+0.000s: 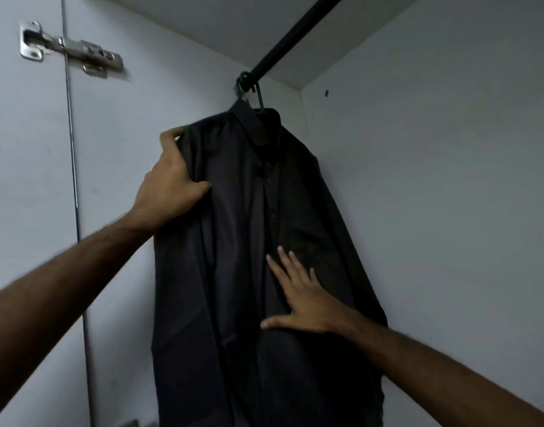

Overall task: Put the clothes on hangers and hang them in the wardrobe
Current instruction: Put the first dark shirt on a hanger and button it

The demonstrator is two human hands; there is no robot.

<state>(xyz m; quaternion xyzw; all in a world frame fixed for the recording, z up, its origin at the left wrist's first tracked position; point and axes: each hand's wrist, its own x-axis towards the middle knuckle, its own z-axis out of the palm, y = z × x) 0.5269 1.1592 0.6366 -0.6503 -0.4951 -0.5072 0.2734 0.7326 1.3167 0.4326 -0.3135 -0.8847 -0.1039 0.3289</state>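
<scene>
A: Where the left hand point(169, 183) meets the black shirt point(249, 272), what is it doing?

B: Fingers curled round the shirt's left shoulder edge, thumb pressing on the front. Gripping cloth.

A: And the right hand point(304, 298)?

B: Flat on the shirt front, below the collar line, fingers straight and spread. Holding nothing.

A: The shirt itself?

B: On a green hanger point(254, 94), whose hook is over the dark rail point(292, 35) above the collar. White wardrobe walls point(449, 180) behind the shirt; a metal door hinge point(70, 52) up and left of it.
</scene>
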